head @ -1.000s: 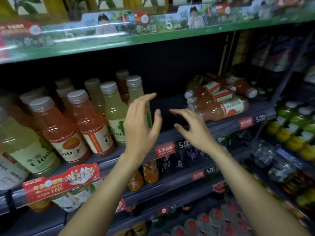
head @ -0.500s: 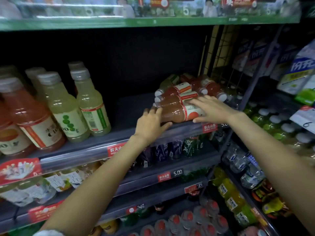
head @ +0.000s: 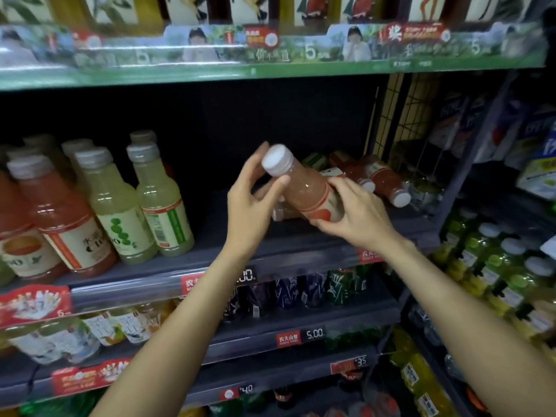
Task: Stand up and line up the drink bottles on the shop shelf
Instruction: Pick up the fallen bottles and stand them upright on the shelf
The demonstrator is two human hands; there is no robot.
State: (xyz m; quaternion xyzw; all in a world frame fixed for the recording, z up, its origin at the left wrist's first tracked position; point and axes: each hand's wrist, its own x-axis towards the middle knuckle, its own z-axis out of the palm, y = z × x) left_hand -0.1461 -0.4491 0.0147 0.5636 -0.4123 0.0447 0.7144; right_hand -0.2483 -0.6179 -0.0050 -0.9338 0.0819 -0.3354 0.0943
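1. Peach bottle (head: pixel 304 188) is tilted above the shelf (head: pixel 301 251), cap up-left.
2. Right hand (head: pixel 358 215) grasps its labelled base; left hand (head: pixel 249 203) fingers pinch the neck.
3. Swing the base down, set it upright beside the yellow-green bottles (head: pixel 159 200), clear of the fallen ones (head: pixel 379 179)

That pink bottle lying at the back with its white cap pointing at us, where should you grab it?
Take the lying pink bottle round its labelled middle, with the right hand coming from above. It lies on its side, cap toward the shelf front, so the round belly is open; the neck is narrow and bottles crowd its left.
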